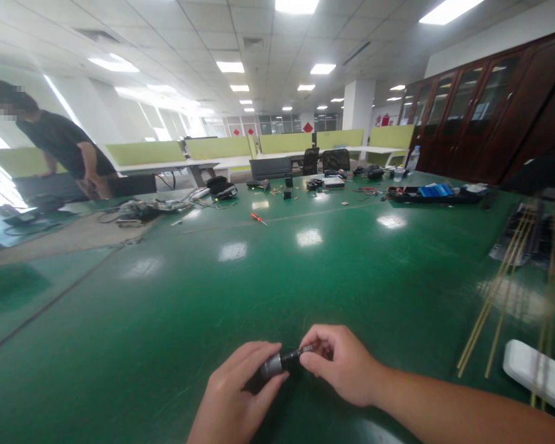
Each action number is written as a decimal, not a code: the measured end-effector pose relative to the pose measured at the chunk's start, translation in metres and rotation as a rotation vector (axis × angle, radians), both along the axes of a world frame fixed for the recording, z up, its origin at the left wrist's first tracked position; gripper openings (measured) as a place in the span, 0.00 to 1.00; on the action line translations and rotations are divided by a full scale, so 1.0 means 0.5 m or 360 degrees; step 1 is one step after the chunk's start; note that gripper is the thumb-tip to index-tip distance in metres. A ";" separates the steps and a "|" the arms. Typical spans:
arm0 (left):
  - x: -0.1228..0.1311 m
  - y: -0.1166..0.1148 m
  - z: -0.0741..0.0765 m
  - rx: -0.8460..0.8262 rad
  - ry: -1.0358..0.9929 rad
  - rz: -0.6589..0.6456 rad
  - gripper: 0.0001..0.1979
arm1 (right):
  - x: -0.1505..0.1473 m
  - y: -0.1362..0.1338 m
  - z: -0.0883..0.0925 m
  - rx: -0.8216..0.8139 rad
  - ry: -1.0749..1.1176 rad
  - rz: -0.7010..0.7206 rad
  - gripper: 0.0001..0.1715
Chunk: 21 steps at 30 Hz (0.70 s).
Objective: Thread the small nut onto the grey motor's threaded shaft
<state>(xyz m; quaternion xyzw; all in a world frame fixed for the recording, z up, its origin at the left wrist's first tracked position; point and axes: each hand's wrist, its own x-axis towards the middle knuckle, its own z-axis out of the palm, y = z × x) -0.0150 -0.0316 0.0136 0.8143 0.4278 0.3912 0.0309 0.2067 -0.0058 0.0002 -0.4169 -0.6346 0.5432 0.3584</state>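
Right at the front, the left hand (243, 391) is curled most of the way in, thumb and fingers gripping the grey barrel of a cylindrical device (272, 365). Just beside it, the right hand (340, 364) is pinched nearly closed at the narrow end, thumb against forefinger; whether that tip is a separate piece, nobody can tell from here. The device lies between the two hands, low over the near edge of the green desk (277, 296).

And here's the danger: that smooth-looking barrel could spin in a loose left grip if the right hand twists. Pull off-line and the slim end may bend; ease the pinch and a small part could drop and roll away across the glossy top.

Out to the right, a white case (520, 362) and thin rods (494, 296), which a swinging right elbow might knock. Farther on, a red screwdriver (256, 217), well apart from both hands, then a cluttered black tray (425, 198). At far left, a person (65, 145) leans over.
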 end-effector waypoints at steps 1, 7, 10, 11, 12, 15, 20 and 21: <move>0.000 0.000 0.000 -0.0001 -0.0002 -0.0001 0.10 | -0.001 0.000 -0.001 -0.0005 0.0009 -0.0002 0.05; -0.004 0.001 -0.002 0.0007 0.0002 0.0000 0.11 | -0.001 0.000 -0.005 -0.0002 0.0020 -0.0018 0.05; -0.005 0.000 0.000 -0.0001 0.0013 0.0004 0.11 | -0.001 0.000 -0.008 0.0006 0.0030 -0.0023 0.05; -0.004 0.000 0.000 0.0003 0.0013 0.0002 0.11 | -0.002 0.000 -0.009 0.0003 0.0036 -0.0024 0.05; -0.003 0.000 0.001 0.0007 0.0008 0.0002 0.11 | -0.002 0.000 -0.010 -0.0001 0.0040 -0.0024 0.05; -0.001 -0.001 0.003 0.0017 -0.0003 -0.0001 0.10 | -0.002 0.000 -0.013 0.0004 0.0034 -0.0028 0.05; -0.001 0.001 0.005 0.0042 0.0003 0.0004 0.10 | 0.000 0.002 -0.015 0.0009 0.0030 -0.0024 0.06; -0.001 0.002 0.005 0.0049 0.0006 0.0005 0.10 | 0.000 0.002 -0.015 0.0008 0.0027 -0.0026 0.06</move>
